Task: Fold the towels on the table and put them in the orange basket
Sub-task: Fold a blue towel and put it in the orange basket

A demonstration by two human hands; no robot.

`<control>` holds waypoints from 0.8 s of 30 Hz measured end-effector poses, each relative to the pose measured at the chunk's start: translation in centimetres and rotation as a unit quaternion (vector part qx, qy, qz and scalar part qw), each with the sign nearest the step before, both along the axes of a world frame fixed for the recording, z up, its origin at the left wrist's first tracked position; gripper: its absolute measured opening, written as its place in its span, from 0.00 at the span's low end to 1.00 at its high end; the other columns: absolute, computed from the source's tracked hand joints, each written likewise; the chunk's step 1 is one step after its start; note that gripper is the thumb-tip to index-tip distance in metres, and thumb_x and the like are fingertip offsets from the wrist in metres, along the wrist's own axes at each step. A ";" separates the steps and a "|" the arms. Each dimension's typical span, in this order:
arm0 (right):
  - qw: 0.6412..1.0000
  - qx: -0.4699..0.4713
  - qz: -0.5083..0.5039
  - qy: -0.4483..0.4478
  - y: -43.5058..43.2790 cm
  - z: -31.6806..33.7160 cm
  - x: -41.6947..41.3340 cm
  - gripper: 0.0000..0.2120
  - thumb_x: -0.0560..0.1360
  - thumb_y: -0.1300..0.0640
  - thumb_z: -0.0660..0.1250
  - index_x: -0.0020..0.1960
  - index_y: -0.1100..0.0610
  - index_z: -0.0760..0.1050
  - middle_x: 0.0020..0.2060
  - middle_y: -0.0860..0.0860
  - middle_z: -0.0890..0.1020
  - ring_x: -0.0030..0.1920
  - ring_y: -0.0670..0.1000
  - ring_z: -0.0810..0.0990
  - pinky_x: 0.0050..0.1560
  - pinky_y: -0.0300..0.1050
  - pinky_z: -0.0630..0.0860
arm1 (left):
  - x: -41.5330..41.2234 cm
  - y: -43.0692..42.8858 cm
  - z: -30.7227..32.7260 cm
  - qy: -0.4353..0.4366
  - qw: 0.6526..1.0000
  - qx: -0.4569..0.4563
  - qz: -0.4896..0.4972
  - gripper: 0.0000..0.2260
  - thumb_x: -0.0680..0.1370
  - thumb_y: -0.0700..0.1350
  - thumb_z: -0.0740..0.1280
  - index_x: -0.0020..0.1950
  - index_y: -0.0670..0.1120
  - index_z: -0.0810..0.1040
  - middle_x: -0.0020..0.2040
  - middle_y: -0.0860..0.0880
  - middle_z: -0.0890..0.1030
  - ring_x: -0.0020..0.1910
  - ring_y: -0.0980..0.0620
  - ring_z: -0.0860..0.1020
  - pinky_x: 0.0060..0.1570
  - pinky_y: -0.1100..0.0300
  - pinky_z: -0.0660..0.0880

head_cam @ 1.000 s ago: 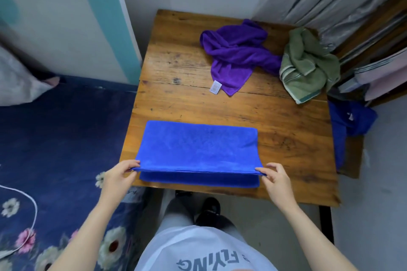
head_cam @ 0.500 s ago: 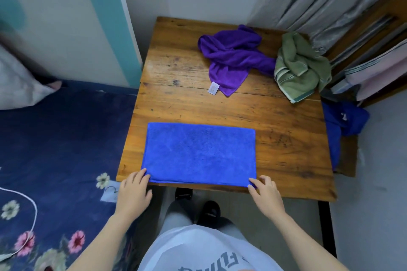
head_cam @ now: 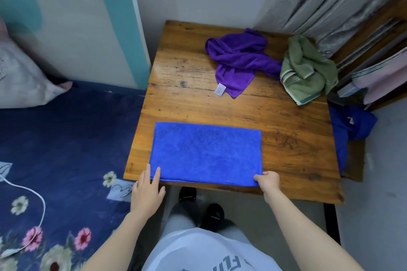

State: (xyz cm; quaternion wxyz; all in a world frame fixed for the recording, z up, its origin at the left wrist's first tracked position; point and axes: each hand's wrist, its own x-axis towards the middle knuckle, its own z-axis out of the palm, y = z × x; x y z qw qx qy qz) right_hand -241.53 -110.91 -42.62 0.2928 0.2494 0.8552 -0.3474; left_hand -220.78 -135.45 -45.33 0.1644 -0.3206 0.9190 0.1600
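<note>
Blue towel (head_cam: 207, 154) lies flat, folded to a rectangle, along the near edge of the counter (head_cam: 286, 138). Left hand (head_cam: 146, 191): fingers straight, tips resting on the towel's near-left corner, gripping nothing. Right hand (head_cam: 267, 181): fingers curled, pinching the near-right corner. Purple towel (head_cam: 240, 59) lies crumpled at the far side, well apart from both hands. Green towel (head_cam: 306, 70) is bunched just beside it, toward the far-right corner.
</note>
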 end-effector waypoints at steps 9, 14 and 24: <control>0.985 -0.013 0.101 0.137 -5.4 4.5 1.4 0.05 0.71 0.59 0.66 0.44 0.57 0.71 0.48 0.55 0.78 0.47 0.54 0.75 0.47 0.47 0.71 | 1.6 -0.1 -1.5 0.012 0.996 -0.052 -0.067 0.33 0.55 0.42 0.81 0.58 0.37 0.78 0.61 0.37 0.77 0.58 0.40 0.78 0.47 0.49 0.79; 0.941 -0.044 0.291 0.166 -13.5 6.3 3.7 0.06 0.72 0.58 0.64 0.43 0.55 0.67 0.47 0.51 0.72 0.44 0.50 0.70 0.44 0.42 0.64 | 1.4 -0.1 -1.6 0.025 0.996 -0.046 -0.070 0.32 0.54 0.42 0.80 0.57 0.37 0.79 0.60 0.38 0.78 0.56 0.41 0.80 0.46 0.51 0.79; 0.904 -0.046 0.415 0.096 -22.2 2.3 8.8 0.08 0.75 0.56 0.62 0.52 0.59 0.70 0.54 0.53 0.73 0.53 0.55 0.75 0.52 0.49 0.73 | 2.1 -0.8 -1.9 0.060 0.996 -0.001 -0.060 0.34 0.53 0.39 0.78 0.59 0.37 0.78 0.62 0.40 0.78 0.58 0.44 0.79 0.51 0.50 0.78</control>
